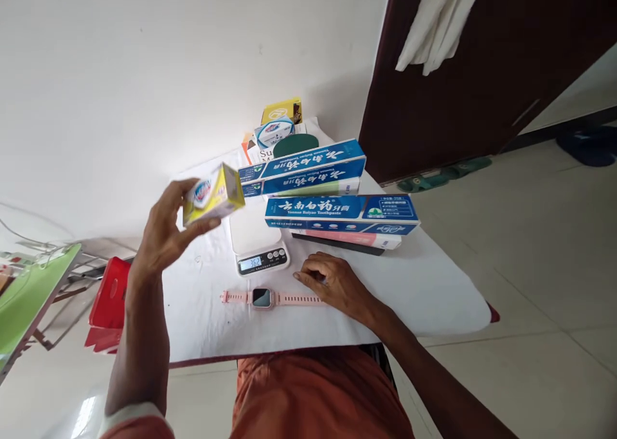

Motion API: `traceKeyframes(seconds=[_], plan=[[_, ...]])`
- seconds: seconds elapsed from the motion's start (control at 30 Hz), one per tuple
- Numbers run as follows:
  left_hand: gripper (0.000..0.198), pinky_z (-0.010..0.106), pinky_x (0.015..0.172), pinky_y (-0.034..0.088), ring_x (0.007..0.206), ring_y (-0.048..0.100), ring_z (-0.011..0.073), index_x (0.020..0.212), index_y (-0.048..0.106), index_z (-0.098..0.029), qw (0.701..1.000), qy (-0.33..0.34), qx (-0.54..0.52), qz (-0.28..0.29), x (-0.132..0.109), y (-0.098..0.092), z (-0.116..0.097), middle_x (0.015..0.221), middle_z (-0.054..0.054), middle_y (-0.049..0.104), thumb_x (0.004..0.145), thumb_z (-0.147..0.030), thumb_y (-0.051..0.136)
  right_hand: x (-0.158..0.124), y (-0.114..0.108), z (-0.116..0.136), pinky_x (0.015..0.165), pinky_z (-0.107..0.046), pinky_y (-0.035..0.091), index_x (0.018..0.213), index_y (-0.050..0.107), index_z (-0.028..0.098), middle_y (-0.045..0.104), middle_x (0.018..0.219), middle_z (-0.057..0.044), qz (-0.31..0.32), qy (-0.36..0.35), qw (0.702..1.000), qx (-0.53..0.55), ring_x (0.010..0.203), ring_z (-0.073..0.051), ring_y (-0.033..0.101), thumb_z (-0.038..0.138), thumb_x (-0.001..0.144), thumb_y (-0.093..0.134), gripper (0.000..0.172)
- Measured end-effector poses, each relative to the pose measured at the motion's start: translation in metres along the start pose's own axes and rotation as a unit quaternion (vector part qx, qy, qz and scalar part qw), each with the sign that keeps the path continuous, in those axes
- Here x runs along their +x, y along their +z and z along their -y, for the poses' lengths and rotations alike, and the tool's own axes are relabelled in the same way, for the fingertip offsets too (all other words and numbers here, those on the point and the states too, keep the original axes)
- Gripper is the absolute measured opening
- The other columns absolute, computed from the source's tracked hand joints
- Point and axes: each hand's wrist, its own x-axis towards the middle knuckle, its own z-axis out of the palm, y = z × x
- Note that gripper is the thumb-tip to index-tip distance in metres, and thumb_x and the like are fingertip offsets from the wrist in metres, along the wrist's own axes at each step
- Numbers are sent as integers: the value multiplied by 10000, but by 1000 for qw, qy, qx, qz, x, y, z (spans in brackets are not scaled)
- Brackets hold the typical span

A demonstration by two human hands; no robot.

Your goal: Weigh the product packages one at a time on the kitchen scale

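Note:
My left hand (168, 227) grips a yellow soap box (214, 195) between thumb and fingers, raised above the left side of the table. Just right of the box is a white digital scale (258, 243), its display lit and reading about 362. My right hand (332, 285) rests on the white tablecloth with curled fingers; whether it holds anything small is hidden. A pink-strapped watch (261, 298) lies flat in front of the scale, one strap end by my right hand. Blue toothpaste boxes (342, 213) are stacked behind my right hand.
More blue toothpaste boxes (303, 162), a dark green round object (295, 145), a white-blue soap box (274, 132) and a yellow box (282, 110) stand at the back. A red stool (110, 294) and green table (33, 297) are at left; a dark door (463, 85) is at right.

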Motion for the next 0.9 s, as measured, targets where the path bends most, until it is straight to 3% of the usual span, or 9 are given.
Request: traceKeyframes(seconds=[0.1,0.23,0.4,0.67,0.77,0.9], plan=[[596,378,840,573,1015,659,248,1275,599,-258,996,-41,-23,76,-50,7,14,1137,62,673,795,-551,798,0,-2,2,630,-308,438,682,593,213,654,717,-43,11,14,1000,5,701,-185,593,423,993,573,375],[536,369,827,560,1010,646,238,1275,584,-237,990,-61,-18,123,-76,40,40,1147,68,646,838,-478,779,1,-4,5,592,-294,397,669,564,210,589,674,-15,20,29,999,14,643,-159,543,478,999,538,427],[522,394,844,548,1036,641,256,1278,577,-222,986,-68,-29,148,-66,75,60,1163,82,632,847,-449,765,3,-5,10,571,-287,358,627,484,213,491,631,14,14,57,998,24,608,-139,465,494,993,531,464],[569,467,963,488,1113,596,281,1319,567,-210,986,-68,-25,153,-54,106,61,1211,105,630,867,-506,744,4,-6,13,560,-287,364,626,505,211,508,626,4,10,80,996,30,607,-140,470,502,985,555,465],[686,511,1034,454,1210,557,306,1399,517,-225,987,-71,-27,143,-58,108,60,1286,124,599,847,-555,753,3,-6,12,565,-289,368,633,517,210,520,630,2,9,78,996,31,607,-141,479,516,981,560,465],[834,518,1076,456,1315,533,316,1491,424,-252,988,-96,-85,91,-65,90,63,1391,151,543,818,-614,759,3,-6,12,556,-288,367,637,530,211,531,631,-2,8,78,996,30,608,-144,486,546,982,546,482]])
